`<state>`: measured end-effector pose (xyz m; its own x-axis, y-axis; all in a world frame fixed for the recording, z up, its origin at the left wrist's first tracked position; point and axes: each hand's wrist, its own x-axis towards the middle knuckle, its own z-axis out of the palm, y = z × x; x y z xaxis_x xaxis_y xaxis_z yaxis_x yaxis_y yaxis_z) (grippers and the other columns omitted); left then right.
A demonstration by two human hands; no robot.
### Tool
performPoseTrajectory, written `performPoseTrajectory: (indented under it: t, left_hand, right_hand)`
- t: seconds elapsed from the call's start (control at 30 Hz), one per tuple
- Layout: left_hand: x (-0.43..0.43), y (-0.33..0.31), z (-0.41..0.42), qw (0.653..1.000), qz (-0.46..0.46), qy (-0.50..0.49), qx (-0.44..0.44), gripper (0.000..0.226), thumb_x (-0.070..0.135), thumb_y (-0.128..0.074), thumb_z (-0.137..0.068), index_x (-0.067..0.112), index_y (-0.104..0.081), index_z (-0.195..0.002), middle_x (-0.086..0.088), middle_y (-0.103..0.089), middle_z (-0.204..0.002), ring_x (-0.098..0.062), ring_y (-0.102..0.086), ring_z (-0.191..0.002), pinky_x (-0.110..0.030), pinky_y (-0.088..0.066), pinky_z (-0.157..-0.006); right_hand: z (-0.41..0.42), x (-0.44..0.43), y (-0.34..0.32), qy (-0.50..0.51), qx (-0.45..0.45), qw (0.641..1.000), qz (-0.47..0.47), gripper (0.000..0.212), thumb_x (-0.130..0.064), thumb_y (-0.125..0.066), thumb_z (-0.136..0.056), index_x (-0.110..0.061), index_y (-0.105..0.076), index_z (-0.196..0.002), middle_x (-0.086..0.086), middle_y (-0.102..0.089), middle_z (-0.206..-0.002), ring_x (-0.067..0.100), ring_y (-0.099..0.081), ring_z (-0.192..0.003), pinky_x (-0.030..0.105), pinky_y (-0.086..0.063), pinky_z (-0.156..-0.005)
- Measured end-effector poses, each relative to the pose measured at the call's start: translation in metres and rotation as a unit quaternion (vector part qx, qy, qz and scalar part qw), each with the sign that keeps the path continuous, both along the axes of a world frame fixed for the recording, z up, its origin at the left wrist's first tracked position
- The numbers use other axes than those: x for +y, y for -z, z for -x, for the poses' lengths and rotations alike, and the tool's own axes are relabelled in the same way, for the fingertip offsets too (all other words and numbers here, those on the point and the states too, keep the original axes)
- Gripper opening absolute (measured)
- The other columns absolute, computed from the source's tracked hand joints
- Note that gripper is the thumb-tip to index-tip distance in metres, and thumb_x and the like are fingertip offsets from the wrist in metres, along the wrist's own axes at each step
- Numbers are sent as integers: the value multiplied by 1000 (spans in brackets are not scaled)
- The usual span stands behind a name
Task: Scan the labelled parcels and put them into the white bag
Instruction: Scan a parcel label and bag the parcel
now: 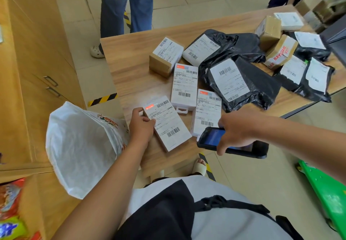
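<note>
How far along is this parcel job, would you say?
Done: unclear; the white bag bulges, but its contents are hidden. In hand: the left hand holds a white box while the right hand aims the scanner at it. Left: two more white boxes, black mailers and cardboard boxes on the table.

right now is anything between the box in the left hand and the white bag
Nothing visible. The left hand grips the labelled box at the near-left corner of the table, and the white bag sits directly beside that corner, with only the hand itself between them.
</note>
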<state>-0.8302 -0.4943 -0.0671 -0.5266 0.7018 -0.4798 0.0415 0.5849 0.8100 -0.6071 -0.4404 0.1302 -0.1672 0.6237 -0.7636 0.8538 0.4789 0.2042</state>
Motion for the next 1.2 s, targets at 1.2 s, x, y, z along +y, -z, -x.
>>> performPoseTrajectory:
  t: [1.2]
  left_hand:
    - [-22, -34, -47, 976, 66, 77, 192, 81, 37, -78, -75, 31, -37, -144, -3, -45, -138, -29, -42, -128, -40, -40, -102]
  right_hand:
    - [-70, 9, 40, 412, 491, 755, 138, 25, -39, -93, -64, -40, -72, -78, -28, -70, -67, -8, -68, -60, 11, -45, -39]
